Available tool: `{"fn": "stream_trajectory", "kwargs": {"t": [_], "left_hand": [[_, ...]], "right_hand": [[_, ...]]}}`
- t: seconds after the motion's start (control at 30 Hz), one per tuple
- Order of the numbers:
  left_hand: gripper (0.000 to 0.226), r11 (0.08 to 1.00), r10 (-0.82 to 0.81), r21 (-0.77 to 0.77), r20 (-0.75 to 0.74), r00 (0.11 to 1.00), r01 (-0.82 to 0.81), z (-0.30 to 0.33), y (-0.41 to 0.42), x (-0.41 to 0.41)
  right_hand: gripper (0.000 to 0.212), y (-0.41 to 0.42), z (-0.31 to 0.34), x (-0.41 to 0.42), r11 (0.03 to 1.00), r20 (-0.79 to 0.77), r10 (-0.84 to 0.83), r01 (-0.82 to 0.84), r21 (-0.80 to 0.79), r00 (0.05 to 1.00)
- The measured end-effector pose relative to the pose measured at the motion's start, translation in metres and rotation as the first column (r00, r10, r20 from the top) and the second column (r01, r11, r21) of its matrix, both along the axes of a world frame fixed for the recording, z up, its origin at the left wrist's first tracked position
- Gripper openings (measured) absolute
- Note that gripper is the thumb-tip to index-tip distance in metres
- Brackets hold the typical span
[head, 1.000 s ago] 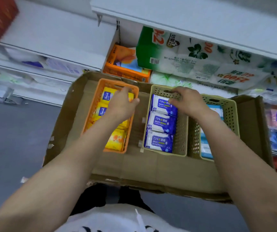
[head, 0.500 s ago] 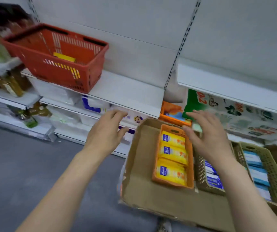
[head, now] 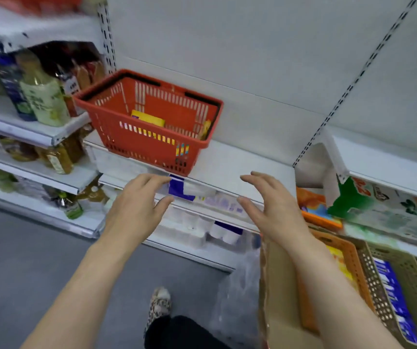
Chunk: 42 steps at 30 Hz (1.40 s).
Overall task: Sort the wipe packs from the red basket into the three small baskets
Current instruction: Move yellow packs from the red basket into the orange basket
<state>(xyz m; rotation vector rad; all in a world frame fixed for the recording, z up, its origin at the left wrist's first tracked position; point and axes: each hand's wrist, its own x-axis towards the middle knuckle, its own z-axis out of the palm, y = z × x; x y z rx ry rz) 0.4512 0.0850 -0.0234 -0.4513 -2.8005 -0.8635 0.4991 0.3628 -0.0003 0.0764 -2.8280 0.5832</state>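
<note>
**Two empty hands reached up for the red basket**

The left hand (head: pixel 136 210) and the right hand (head: pixel 273 210) were spread wide and held nothing. They hung just below the red basket (head: pixel 152 144) on the white shelf (head: pixel 240 170) in the middle of the frame. One yellow wipe pack (head: pixel 148 118) showed inside. It looked soft, light and a bit slippery, so pinching its flat sides seemed best. At the lower right sat one orange basket (head: pixel 351 260) and two tan baskets (head: pixel 388 285) in a cardboard tray (head: pixel 278 285).
</note>
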Motion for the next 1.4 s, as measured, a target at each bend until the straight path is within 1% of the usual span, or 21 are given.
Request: {"fn": "stream_trajectory", "kwargs": {"t": [0.13, 0.2, 0.33, 0.47, 0.57, 0.63, 0.7, 0.77, 0.8, 0.83, 0.87, 0.9, 0.97, 1.0, 1.03, 1.1, 1.13, 1.17, 1.23, 1.3, 1.4], "left_hand": [[0.047, 0.999, 0.033, -0.023, -0.032, 0.999, -0.034, -0.003, -0.029, -0.088], [0.051, 0.999, 0.037, -0.027, -0.016, 0.999, -0.038, 0.001, -0.043, -0.138], [0.056, 0.997, 0.053, -0.06, 0.05, 0.997, -0.05, 0.012, -0.06, -0.23], [0.055, 0.998, 0.054, -0.035, 0.054, 0.997, -0.052, 0.014, -0.074, -0.304], [0.053, 0.998, 0.04, -0.051, 0.098, 0.994, -0.035, 0.007, -0.084, -0.351], [0.054, 0.997, 0.013, -0.077, 0.132, 0.991, -0.002, 0.007, -0.084, -0.366], [0.057, 0.985, -0.088, -0.126, 0.24, 0.967, 0.121, -0.008, -0.092, -0.426], [0.064, 0.967, -0.129, -0.172, 0.311, 0.942, 0.189, -0.012, -0.086, -0.443], [0.067, 0.949, -0.163, -0.198, 0.358, 0.919, 0.246, -0.016, -0.082, -0.459], [0.069, 0.925, -0.193, -0.228, 0.41, 0.892, 0.305, -0.02, -0.078, -0.476], [0.07, 0.902, -0.215, -0.249, 0.446, 0.869, 0.351, -0.025, -0.073, -0.491], [0.071, 0.884, -0.232, -0.26, 0.479, 0.847, 0.389, -0.031, -0.068, -0.504], [0.072, 0.858, -0.257, -0.266, 0.517, 0.816, 0.439, -0.041, -0.059, -0.524], [0.072, 0.854, -0.258, -0.268, 0.525, 0.811, 0.446, -0.046, -0.057, -0.53], [0.072, 0.848, -0.254, -0.277, 0.536, 0.805, 0.452, -0.052, -0.054, -0.537], [0.069, 0.835, -0.251, -0.287, 0.559, 0.79, 0.468, -0.064, -0.05, -0.546], [0.068, 0.838, -0.249, -0.283, 0.565, 0.787, 0.468, -0.069, -0.048, -0.549], [0.065, 0.844, -0.248, -0.272, 0.567, 0.785, 0.462, -0.073, -0.046, -0.551], [0.061, 0.863, -0.253, -0.239, 0.557, 0.791, 0.445, -0.08, -0.045, -0.552], [0.06, 0.884, -0.246, -0.21, 0.549, 0.799, 0.417, -0.085, -0.046, -0.551], [0.065, 0.891, -0.216, -0.224, 0.557, 0.802, 0.396, -0.094, -0.052, -0.55]], "right_hand": [[0.043, -0.029, -0.01, -0.093, 0.999, -0.061, -0.004, 0.002, -0.033, 0.998], [0.043, -0.045, -0.009, -0.147, 0.998, -0.058, 0.002, -0.005, -0.058, 0.998], [0.044, -0.07, 0.006, -0.244, 0.992, -0.036, 0.043, -0.047, -0.115, 0.998], [0.045, -0.089, 0.011, -0.315, 0.993, 0.037, 0.057, -0.053, -0.104, 0.998], [0.043, -0.101, 0.002, -0.359, 0.995, 0.089, 0.058, -0.05, -0.089, 0.994], [0.044, -0.104, -0.004, -0.37, 0.996, 0.177, 0.083, -0.078, -0.034, 0.981], [0.047, -0.124, -0.03, -0.418, 1.0, 0.304, 0.01, -0.01, -0.004, 0.953], [0.05, -0.129, -0.04, -0.436, 0.997, 0.444, 0.06, -0.075, 0.015, 0.894], [0.053, -0.133, -0.053, -0.45, 0.998, 0.508, 0.055, -0.052, -0.018, 0.86], [0.057, -0.136, -0.065, -0.465, 0.999, 0.576, 0.02, 0.009, -0.049, 0.817], [0.063, -0.138, -0.076, -0.476, 0.995, 0.638, -0.037, 0.088, -0.048, 0.769], [0.07, -0.14, -0.089, -0.485, 0.987, 0.692, -0.109, 0.159, -0.009, 0.714], [0.08, -0.137, -0.11, -0.493, 0.957, 0.762, -0.227, 0.284, 0.059, 0.607], [0.081, -0.135, -0.119, -0.495, 0.934, 0.786, -0.235, 0.357, 0.02, 0.572], [0.078, -0.132, -0.127, -0.496, 0.893, 0.805, -0.216, 0.446, -0.066, 0.552], [0.07, -0.127, -0.141, -0.493, 0.755, 0.821, -0.161, 0.604, -0.254, 0.547], [0.068, -0.126, -0.146, -0.491, 0.688, 0.824, -0.134, 0.65, -0.323, 0.55], [0.067, -0.125, -0.15, -0.49, 0.632, 0.832, -0.104, 0.682, -0.368, 0.546], [0.069, -0.127, -0.155, -0.486, 0.571, 0.844, -0.045, 0.707, -0.418, 0.535], [0.066, -0.129, -0.159, -0.487, 0.546, 0.845, -0.024, 0.715, -0.437, 0.534], [0.051, -0.132, -0.166, -0.491, 0.509, 0.827, -0.036, 0.723, -0.467, 0.561]]}}
